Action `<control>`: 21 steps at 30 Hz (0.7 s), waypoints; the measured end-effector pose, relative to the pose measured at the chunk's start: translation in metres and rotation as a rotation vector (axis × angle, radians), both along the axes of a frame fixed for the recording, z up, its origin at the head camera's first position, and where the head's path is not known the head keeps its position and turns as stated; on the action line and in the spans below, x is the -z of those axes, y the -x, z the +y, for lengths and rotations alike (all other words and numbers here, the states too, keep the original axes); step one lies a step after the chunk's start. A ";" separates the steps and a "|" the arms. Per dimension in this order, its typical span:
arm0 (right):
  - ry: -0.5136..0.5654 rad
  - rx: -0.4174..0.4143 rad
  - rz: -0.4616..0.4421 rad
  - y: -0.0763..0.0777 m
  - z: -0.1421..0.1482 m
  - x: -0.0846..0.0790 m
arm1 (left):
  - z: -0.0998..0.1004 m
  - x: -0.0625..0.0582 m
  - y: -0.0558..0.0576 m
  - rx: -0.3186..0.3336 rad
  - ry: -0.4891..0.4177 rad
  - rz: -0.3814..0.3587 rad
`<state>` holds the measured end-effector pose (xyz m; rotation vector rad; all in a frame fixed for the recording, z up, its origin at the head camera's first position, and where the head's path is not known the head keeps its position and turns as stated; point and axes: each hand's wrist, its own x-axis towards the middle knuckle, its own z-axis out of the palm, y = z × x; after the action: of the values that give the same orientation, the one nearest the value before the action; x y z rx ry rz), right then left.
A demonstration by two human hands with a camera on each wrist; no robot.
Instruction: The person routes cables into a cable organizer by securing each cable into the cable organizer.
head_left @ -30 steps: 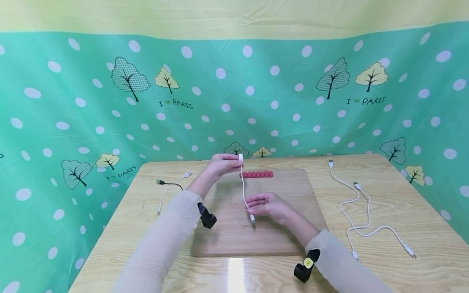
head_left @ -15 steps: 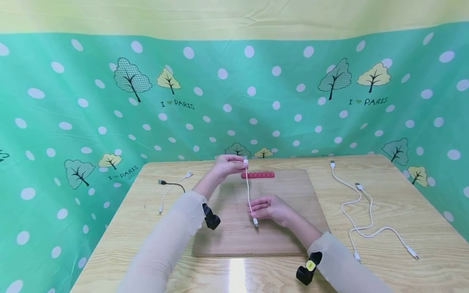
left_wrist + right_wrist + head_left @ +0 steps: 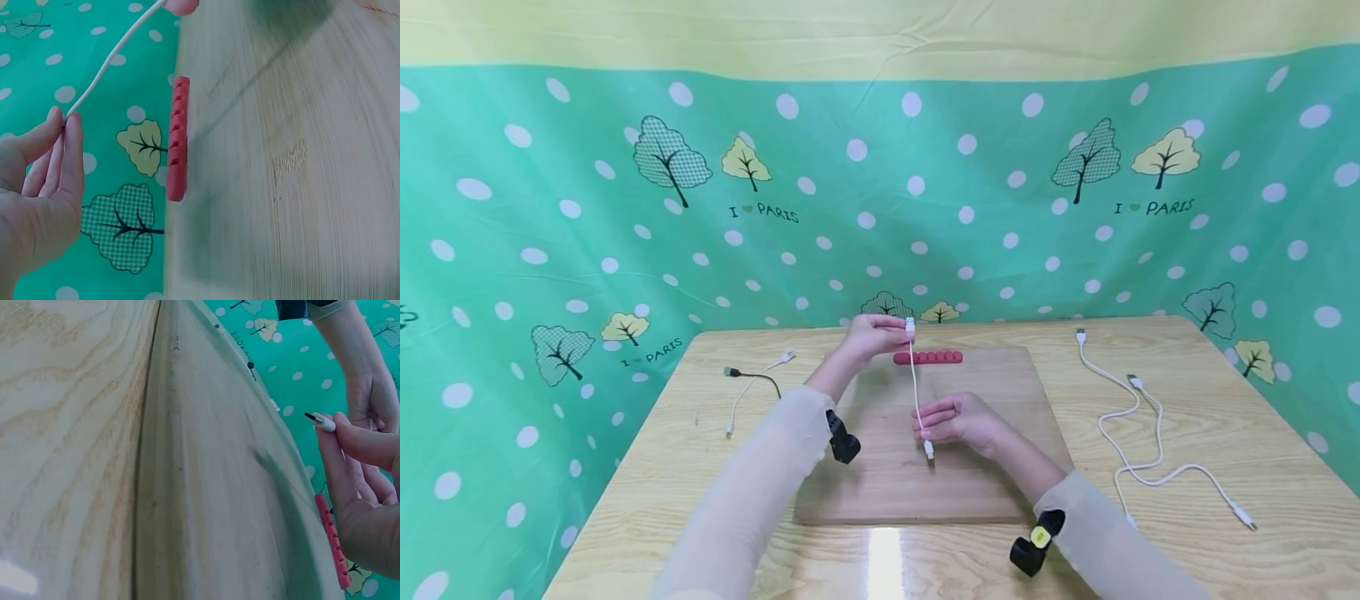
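Between my two hands a short white USB cable (image 3: 915, 383) is stretched above the wooden board. My left hand (image 3: 876, 337) pinches its far end just below the USB plug (image 3: 910, 325), thumb against fingers. The near end is pinched by my right hand (image 3: 961, 423), with the small connector (image 3: 323, 422) sticking out past the thumb toward me. In the left wrist view the cord (image 3: 103, 69) runs from the left fingertips up to the other hand. A red notched cable holder (image 3: 928, 357) lies at the board's far edge, beyond and below the cord.
The wooden board (image 3: 880, 492) lies mid-table. On the left are a short white cable (image 3: 739, 395) and a black cable (image 3: 758, 377). Longer white cables (image 3: 1122, 458) lie loosely tangled on the right. A green patterned curtain (image 3: 865, 183) hangs behind the table.
Both hands have shifted slightly to the right, carrying the white cable with them. It stays stretched between them, and the cable holder and the loose cables lie as before.
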<state>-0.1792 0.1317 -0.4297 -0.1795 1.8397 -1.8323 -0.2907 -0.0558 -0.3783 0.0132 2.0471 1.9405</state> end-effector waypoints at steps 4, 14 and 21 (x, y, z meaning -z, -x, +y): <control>-0.011 0.010 -0.005 0.001 0.002 -0.001 | 0.001 0.001 0.001 -0.016 -0.015 -0.006; -0.024 0.042 -0.022 0.003 -0.002 -0.002 | -0.001 0.001 0.003 -0.055 -0.033 -0.009; -0.072 0.156 -0.024 0.006 -0.007 -0.003 | -0.001 -0.003 0.005 -0.082 -0.029 -0.011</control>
<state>-0.1851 0.1249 -0.4271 0.0127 1.9474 -1.8580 -0.2957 -0.0569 -0.3752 -0.0758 2.0432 2.0139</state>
